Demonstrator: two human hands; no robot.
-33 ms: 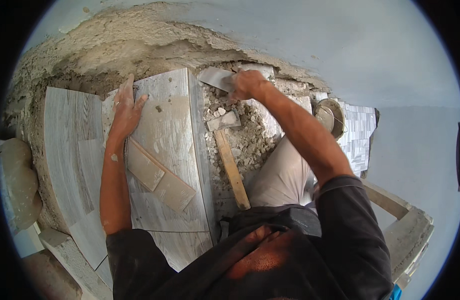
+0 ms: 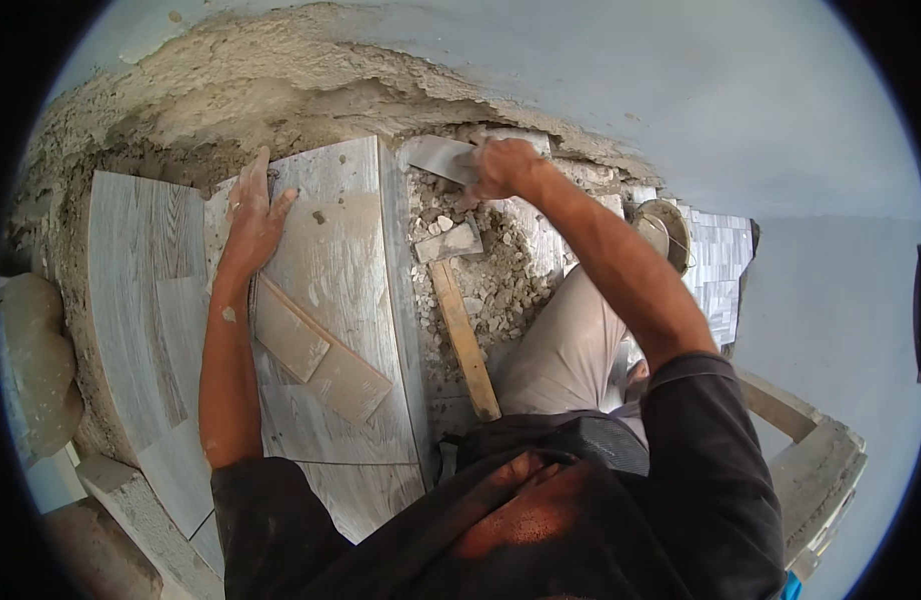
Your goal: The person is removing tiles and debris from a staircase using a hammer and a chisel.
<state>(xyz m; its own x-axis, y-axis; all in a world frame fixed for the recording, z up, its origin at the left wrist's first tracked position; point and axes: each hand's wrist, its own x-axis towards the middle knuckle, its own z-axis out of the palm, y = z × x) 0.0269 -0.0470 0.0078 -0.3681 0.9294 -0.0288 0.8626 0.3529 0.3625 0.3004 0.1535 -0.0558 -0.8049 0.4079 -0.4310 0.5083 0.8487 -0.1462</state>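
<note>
My left hand [image 2: 251, 215] lies flat, fingers spread, on a large grey wood-look tile [image 2: 346, 250] laid on the floor. My right hand [image 2: 501, 168] grips a trowel [image 2: 436, 158], whose metal blade points left over the far edge of a rough mortar and rubble bed [image 2: 496, 280]. A hammer [image 2: 461, 325] with a wooden handle lies on that bed just right of the tile, its head toward the trowel. Two beige tile offcuts [image 2: 321, 355] rest on the tile below my left wrist.
More grey tiles [image 2: 141, 280] are laid to the left. Raw sandy mortar [image 2: 241, 90] banks up against a pale blue wall [image 2: 681, 80]. A small bucket [image 2: 666, 228] and patterned tiles [image 2: 721, 270] sit right, and a wooden frame [image 2: 811, 450] stands lower right.
</note>
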